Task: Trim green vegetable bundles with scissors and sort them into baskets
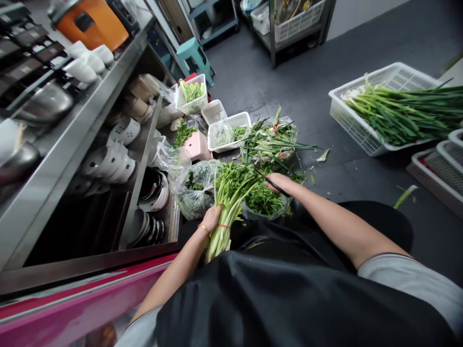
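In my left hand (212, 218) is a bunch of leafy celery (226, 205), gripped around its pale stalks just above a red band. The stalk ends point toward my lap and the leafy tops lean forward and right. My right hand (279, 183) is closed on what look like black-handled scissors (259, 173), their thin dark blades reaching the leaves. Below the blades, a clear plastic bag (249, 211) holds loose cut leaves (265, 197). Farther forward lies a heap of green trimmings (273, 140) on plastic.
Left stands a steel shelf (108, 91) with stacked white bowls (108, 164). Ahead are a pink container (197, 146), a white basket of beans (231, 115) and a teal stool (195, 58). To the right, a white crate (336, 108) holds long green stalks (394, 115).
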Available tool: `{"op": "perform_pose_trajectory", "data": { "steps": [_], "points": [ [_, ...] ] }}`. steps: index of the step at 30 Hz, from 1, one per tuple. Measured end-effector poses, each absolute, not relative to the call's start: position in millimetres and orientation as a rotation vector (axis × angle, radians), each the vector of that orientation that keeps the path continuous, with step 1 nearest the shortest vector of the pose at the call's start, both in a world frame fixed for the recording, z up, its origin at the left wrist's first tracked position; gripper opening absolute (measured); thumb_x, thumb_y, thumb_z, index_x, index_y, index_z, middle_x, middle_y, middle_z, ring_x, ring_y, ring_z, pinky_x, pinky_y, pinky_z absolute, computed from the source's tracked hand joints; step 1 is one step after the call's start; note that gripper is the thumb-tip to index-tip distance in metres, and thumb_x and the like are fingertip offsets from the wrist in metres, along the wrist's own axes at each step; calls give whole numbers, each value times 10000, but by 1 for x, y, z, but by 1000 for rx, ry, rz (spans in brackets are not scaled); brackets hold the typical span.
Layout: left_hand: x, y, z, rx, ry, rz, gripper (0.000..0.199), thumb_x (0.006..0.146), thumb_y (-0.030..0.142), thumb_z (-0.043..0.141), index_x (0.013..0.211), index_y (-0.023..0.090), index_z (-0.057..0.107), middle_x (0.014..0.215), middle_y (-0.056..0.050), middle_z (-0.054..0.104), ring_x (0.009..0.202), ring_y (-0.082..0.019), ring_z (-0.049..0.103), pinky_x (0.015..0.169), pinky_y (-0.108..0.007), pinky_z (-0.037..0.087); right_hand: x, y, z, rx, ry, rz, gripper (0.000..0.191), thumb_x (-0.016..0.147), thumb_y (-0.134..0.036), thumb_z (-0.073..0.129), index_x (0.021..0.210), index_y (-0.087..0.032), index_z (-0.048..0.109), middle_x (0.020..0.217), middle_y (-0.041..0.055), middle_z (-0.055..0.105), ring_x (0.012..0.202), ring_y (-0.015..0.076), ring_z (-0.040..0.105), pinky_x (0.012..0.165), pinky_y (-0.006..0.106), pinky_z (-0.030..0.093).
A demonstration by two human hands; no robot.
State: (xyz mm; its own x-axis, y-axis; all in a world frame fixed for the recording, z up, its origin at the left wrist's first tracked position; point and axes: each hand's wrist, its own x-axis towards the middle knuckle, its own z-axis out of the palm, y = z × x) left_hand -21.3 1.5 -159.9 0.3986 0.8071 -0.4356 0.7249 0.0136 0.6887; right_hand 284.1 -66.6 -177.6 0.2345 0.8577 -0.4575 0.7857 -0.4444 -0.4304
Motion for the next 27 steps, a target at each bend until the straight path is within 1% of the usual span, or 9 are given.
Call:
{"op": "perform_pose_trajectory", "data": {
  "steps": [4,8,10,14,16,19,22,25,27],
  "points": [
    [-20,-4,-114,2248,1420,-131,440,934,489,322,1063,153,574,856,-114,689,837,-260,658,761,-348,477,299,-85,-140,-2270,-1578,835,411,974,-341,304,1255,-121,507,992,119,690,875,200,665,782,263,470],
    [-13,-13,-74,2765,1465,-390,441,943,476,346,1204,162,513,999,-148,651,818,-279,659,678,-338,472,314,-107,-102,-2232,-1824,509,479,927,-354,415,1347,-124,407,1162,188,601,973,279,631,801,341,465],
    [-11,-14,-63,2945,1456,-439,476,940,491,349,1241,156,505,1027,-164,628,803,-289,655,644,-338,472,315,-118,-89,-2285,-1942,368,468,946,-329,352,1364,-123,392,1180,213,567,969,304,621,795,380,453],
    [-8,-11,-58,3112,1388,-459,519,936,493,363,1296,139,485,958,-157,608,781,-290,643,636,-342,480,307,-132,-80,-2393,-2056,78,481,966,-254,216,1385,-86,381,1178,253,545,1000,343,587,806,437,416],
    [-6,-12,-60,3146,1339,-465,505,934,469,386,1305,141,481,947,-151,601,799,-288,640,658,-342,485,300,-133,-83,-2375,-2111,9,464,965,-243,210,1335,-77,437,1115,248,576,993,340,589,813,439,405],
    [-2,-13,-65,3132,1279,-510,472,936,451,390,1285,151,492,955,-145,604,816,-286,643,668,-341,489,298,-129,-95,-2357,-2144,217,399,962,-233,235,1204,-114,529,979,202,642,897,292,631,758,381,420],
    [-2,-10,-69,3052,1285,-581,453,941,471,372,1247,165,506,987,-143,623,814,-288,654,656,-345,490,315,-123,-115,-2347,-2112,592,350,957,-285,311,1177,-150,547,957,168,680,866,264,654,694,320,430],
    [-12,-3,-72,2967,1320,-636,435,942,479,360,1215,180,520,1031,-143,640,822,-290,664,668,-354,491,343,-124,-137,-2457,-1943,787,369,944,-360,375,1137,-121,579,1023,187,679,896,265,660,685,300,438],
    [-23,3,-72,2930,1357,-612,441,941,480,352,1222,182,517,1054,-146,646,835,-292,666,681,-358,488,358,-127,-149,-2529,-1797,831,384,944,-361,367,1073,-93,611,960,188,689,839,258,668,665,291,441]
  ]
}}
